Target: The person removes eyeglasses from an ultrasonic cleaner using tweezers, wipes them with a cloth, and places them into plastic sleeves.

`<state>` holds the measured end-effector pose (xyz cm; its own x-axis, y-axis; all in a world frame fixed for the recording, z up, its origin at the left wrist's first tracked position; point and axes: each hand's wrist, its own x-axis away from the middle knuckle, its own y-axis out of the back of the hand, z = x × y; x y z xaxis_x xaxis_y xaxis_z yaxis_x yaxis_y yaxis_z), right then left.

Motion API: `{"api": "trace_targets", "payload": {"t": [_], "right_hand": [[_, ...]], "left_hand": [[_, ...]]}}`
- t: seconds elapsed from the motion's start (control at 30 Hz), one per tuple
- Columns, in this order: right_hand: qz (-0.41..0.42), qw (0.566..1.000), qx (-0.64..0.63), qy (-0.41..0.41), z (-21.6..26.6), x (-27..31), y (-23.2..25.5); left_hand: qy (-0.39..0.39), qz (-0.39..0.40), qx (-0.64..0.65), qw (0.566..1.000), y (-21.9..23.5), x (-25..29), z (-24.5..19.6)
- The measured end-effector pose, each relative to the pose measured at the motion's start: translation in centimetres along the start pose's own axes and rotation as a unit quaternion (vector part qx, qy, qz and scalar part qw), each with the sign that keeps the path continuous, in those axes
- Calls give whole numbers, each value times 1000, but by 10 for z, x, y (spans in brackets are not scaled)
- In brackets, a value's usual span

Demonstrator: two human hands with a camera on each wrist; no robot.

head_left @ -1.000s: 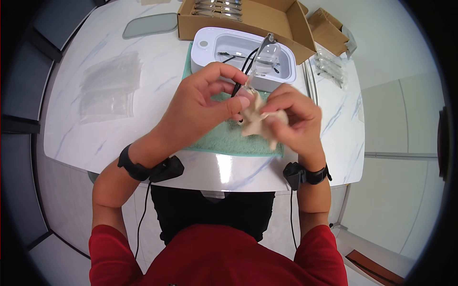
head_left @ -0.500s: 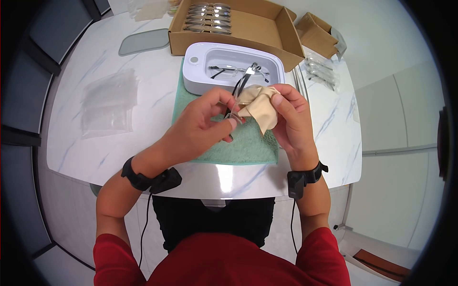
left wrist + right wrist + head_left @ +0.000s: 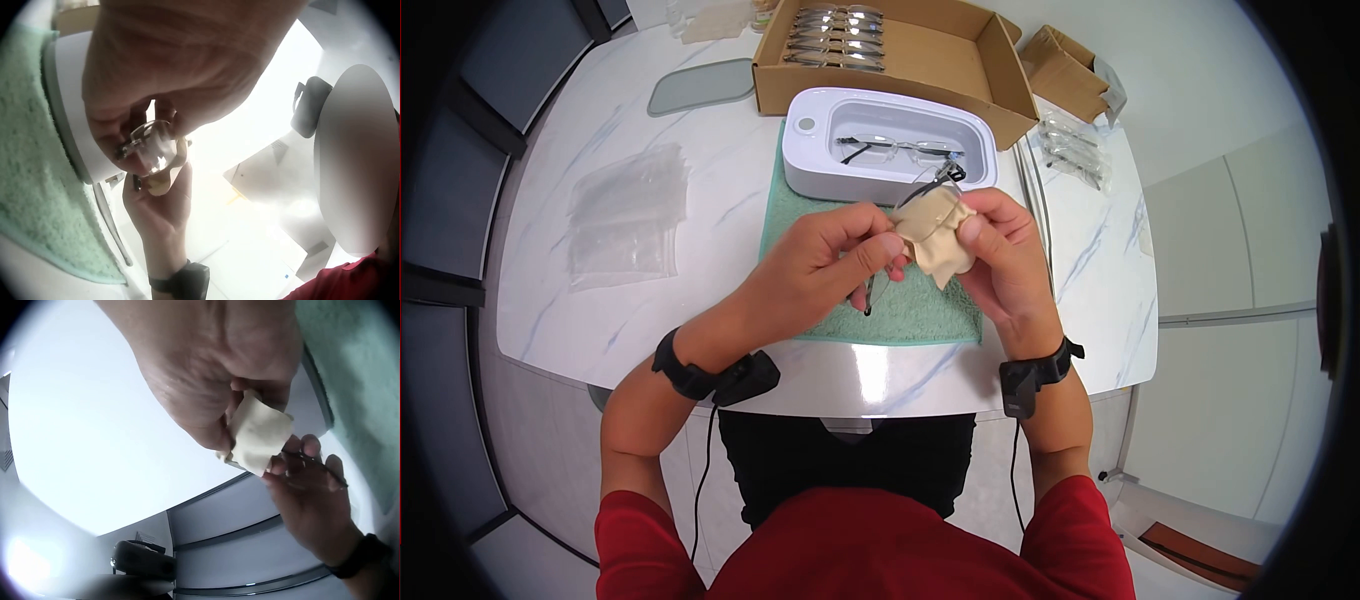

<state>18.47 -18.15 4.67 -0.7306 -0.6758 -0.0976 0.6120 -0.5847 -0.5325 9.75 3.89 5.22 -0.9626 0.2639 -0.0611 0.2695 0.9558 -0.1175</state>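
Note:
My left hand point(image 3: 825, 265) pinches a pair of clear-lensed eyeglasses point(image 3: 156, 150) between thumb and fingers, near the middle of the head view. One dark temple points up and away. My right hand point(image 3: 1012, 265) holds a beige cleaning cloth point(image 3: 940, 250) folded over the other lens, thumb on the near side. In the right wrist view the cloth point(image 3: 259, 434) hides most of that lens. Just beyond the hands stands a white cleaner tub point(image 3: 815, 160), with a second pair of eyeglasses point(image 3: 890, 150) lying in its basin.
A green towel point(image 3: 920, 315) lies under the hands and tub. Behind is a cardboard box point(image 3: 945, 70) with several eyeglasses in a row. Clear plastic bags point(image 3: 625, 220) lie left, near a grey lid point(image 3: 700, 88). Bagged eyeglasses point(image 3: 1075, 150) lie right, by a small carton point(image 3: 1065, 75).
The right hand has spread the crumpled cloth and brought it onto the lens. The eyeglasses have tilted, their upper end swinging down and to the right.

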Motion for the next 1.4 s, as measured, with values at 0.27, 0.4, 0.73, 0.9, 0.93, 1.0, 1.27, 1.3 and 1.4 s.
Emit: {"api": "trace_targets", "payload": {"t": [0.27,0.4,0.73,0.9,0.93,1.0,1.27,1.3,1.4], "right_hand": [[-10,994,78,71,10,3,9],[-95,982,58,152,19,4,1],[-2,730,604,319,12,-4,-12],[35,691,648,319,17,-1,-23],[28,672,663,329,17,-1,-23],[-11,670,658,344,17,-4,-12],[-149,906,296,262,25,-2,-2],[-156,934,224,228,25,0,-3],[-137,957,159,202,23,1,-2]], "left_hand": [[-17,-48,-36,998,1,3,-4],[-22,-74,-55,995,0,1,-2],[-10,-70,-94,993,0,0,1],[-8,-49,-65,997,0,1,2],[-7,-48,-65,997,-1,1,1],[-3,-45,-72,996,0,1,-2],[14,31,37,999,8,-2,4],[4,35,67,997,9,-3,7],[42,42,131,990,8,-3,7]]}}
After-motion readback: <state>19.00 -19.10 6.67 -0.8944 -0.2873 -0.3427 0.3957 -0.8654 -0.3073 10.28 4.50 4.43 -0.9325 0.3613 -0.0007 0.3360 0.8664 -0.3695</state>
